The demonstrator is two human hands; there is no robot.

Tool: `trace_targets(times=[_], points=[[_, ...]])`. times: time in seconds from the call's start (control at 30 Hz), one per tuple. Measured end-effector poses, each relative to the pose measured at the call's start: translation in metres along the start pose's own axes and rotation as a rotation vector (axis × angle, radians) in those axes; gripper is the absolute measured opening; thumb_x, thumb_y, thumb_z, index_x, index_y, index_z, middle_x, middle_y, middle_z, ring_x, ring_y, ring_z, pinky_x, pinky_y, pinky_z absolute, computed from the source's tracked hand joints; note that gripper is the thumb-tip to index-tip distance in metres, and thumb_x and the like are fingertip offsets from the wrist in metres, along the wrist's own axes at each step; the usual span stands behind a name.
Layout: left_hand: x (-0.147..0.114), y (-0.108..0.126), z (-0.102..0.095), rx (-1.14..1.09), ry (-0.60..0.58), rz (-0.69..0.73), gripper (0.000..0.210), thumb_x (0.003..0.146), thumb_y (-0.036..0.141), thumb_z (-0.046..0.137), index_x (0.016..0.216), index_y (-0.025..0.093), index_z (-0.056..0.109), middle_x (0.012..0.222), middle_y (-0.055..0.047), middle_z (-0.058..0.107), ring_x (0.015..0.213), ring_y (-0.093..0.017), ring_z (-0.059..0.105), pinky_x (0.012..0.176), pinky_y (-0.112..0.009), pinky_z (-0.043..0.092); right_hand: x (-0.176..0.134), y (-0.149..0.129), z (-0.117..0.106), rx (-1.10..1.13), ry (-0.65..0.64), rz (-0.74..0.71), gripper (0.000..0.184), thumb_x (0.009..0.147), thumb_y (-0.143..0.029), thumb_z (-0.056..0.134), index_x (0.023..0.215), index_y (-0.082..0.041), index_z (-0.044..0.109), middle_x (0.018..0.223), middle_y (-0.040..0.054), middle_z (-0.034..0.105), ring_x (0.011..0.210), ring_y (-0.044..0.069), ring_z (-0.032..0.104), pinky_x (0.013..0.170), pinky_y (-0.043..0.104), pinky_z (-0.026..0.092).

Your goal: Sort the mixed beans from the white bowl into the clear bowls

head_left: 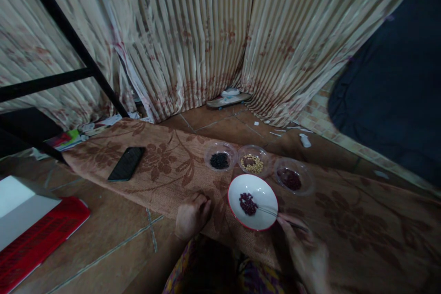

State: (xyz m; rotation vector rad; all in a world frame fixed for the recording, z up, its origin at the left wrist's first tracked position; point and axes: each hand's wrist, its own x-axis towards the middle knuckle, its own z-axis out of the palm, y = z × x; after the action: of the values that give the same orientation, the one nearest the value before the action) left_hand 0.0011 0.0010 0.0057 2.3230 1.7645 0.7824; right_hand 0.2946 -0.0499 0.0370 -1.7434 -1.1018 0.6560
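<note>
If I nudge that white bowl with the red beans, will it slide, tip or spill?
The white bowl is wide and shallow, so it probably slides rather than tips. The woven cloth under it looks rough and may drag. The red beans lie loose in a small heap and would likely roll about.

— What is seen beyond the fingers?
— A striped curtain (193,32) is hung at the back, and a sandal (228,98) is laid at its foot. A black frame (69,32) is set far to the left of the fingers.
— And on the floor?
— A black phone (127,163) is laid on the patterned cloth (361,220), well left of the fingers. A red-edged laptop (31,225) is placed further left, on the tiles (113,239). A dark blue fabric (396,78) is spread far right.
</note>
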Motion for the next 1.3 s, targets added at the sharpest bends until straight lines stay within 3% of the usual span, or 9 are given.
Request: trace_targets(times=[0.1, 0.3, 0.43, 0.53, 0.7, 0.97, 1.3], points=[[0.0, 0.001, -0.001, -0.005, 0.003, 0.012, 0.028, 0.095, 0.032, 0.046, 0.071, 0.021, 0.055, 0.077, -0.004, 0.063, 0.069, -0.015, 0.06, 0.063, -0.025, 0.043, 0.007, -0.011, -0.006, 0.053, 0.083, 0.022, 0.035, 0.07, -0.052, 0.072, 0.08, -0.018, 0.074, 0.087, 0.0105, 0.075, 0.083, 0.027, 0.069, 0.077, 0.039, 0.055], [-0.001, -0.002, 0.003, 0.024, 0.045, 0.019, 0.028, 0.096, 0.033, 0.046, 0.073, 0.021, 0.057, 0.075, -0.003, 0.064, 0.065, -0.014, 0.06, 0.059, -0.025, 0.042, 0.059, -0.024, -0.03, 0.109, 0.337, -0.137, 0.034, 0.068, -0.049, 0.075, 0.082, -0.018, 0.072, 0.089, 0.0103, 0.073, 0.086, 0.026, 0.067, 0.084, 0.041, 0.051], [-0.001, -0.004, 0.005, 0.038, 0.057, 0.036, 0.029, 0.097, 0.032, 0.043, 0.074, 0.021, 0.058, 0.073, -0.002, 0.064, 0.065, -0.014, 0.061, 0.058, -0.024, 0.042, 0.092, -0.018, -0.039, 0.119, 0.389, -0.225, 0.035, 0.07, -0.049, 0.073, 0.081, -0.015, 0.071, 0.086, 0.0108, 0.071, 0.082, 0.024, 0.066, 0.083, 0.042, 0.051], [-0.001, -0.004, 0.004, 0.051, 0.058, 0.027, 0.03, 0.097, 0.034, 0.043, 0.074, 0.021, 0.058, 0.073, -0.002, 0.064, 0.067, -0.015, 0.061, 0.058, -0.025, 0.041, 0.094, -0.015, -0.038, 0.116, 0.396, -0.217, 0.035, 0.072, -0.048, 0.07, 0.082, -0.015, 0.07, 0.088, 0.0123, 0.072, 0.081, 0.024, 0.066, 0.079, 0.041, 0.052], [0.0, -0.002, 0.002, 0.026, 0.0, 0.0, 0.03, 0.096, 0.034, 0.044, 0.074, 0.021, 0.058, 0.076, -0.003, 0.064, 0.07, -0.015, 0.062, 0.063, -0.025, 0.044, 0.063, -0.019, -0.025, 0.144, 0.29, -0.147, 0.033, 0.069, -0.048, 0.072, 0.08, -0.017, 0.072, 0.087, 0.0111, 0.073, 0.084, 0.025, 0.067, 0.081, 0.041, 0.052], [0.0, -0.002, 0.001, 0.011, -0.025, -0.011, 0.028, 0.096, 0.035, 0.045, 0.075, 0.02, 0.057, 0.079, -0.004, 0.064, 0.072, -0.015, 0.06, 0.066, -0.025, 0.043, 0.024, -0.008, -0.007, 0.036, -0.142, -0.046, 0.031, 0.075, -0.049, 0.069, 0.084, -0.021, 0.075, 0.095, 0.0079, 0.074, 0.09, 0.023, 0.068, 0.082, 0.034, 0.053], [0.001, 0.001, -0.001, -0.025, -0.026, -0.009, 0.028, 0.096, 0.033, 0.046, 0.074, 0.02, 0.056, 0.081, -0.004, 0.063, 0.072, -0.014, 0.059, 0.064, -0.025, 0.042, 0.025, 0.0, -0.004, -0.02, -0.197, -0.079, 0.032, 0.076, -0.052, 0.068, 0.086, -0.023, 0.075, 0.096, 0.007, 0.074, 0.092, 0.023, 0.067, 0.086, 0.036, 0.051]])
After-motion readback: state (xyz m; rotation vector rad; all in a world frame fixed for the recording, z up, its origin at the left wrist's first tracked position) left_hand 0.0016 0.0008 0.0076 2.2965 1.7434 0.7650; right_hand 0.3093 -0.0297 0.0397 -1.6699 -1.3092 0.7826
